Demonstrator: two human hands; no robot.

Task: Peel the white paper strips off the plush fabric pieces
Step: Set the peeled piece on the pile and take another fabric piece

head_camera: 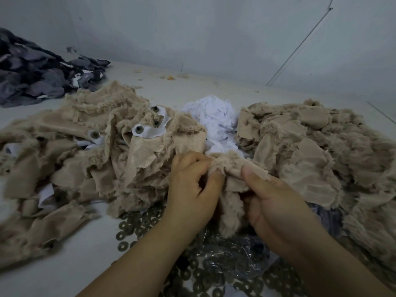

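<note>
Washers: dull metal rings (pixel 137 229) lie scattered on the counter (pixel 64 266) nearest the camera, some under clear plastic, below both forearms.
Left hand fingers: left hand (pixel 190 189) curls its fingers round the near-left edge of one beige plush piece (pixel 230 202), thumb and forefinger pinching the fluff.
Right hand fingers: right hand (pixel 276 202) grips the same piece, thumb (pixel 249 173) pressed on its smooth backing.
Paper on held piece: no white strip shows; I cannot tell whether one is hidden in the folds.
Step in hand: probably hunting for a strip edge.
Next move: likely needs a fingernail under a paper corner while the other hand keeps the fabric taut.
Left heap: plush pieces (pixel 70 146) with white strips (pixel 150 131) carrying eye studs, not yet peeled.
Right heap: bare-looking plush (pixel 317 146).
Between heaps: crumpled white paper (pixel 216 116).
Far left: dark grey fabric pile (pixel 32 71).
</note>
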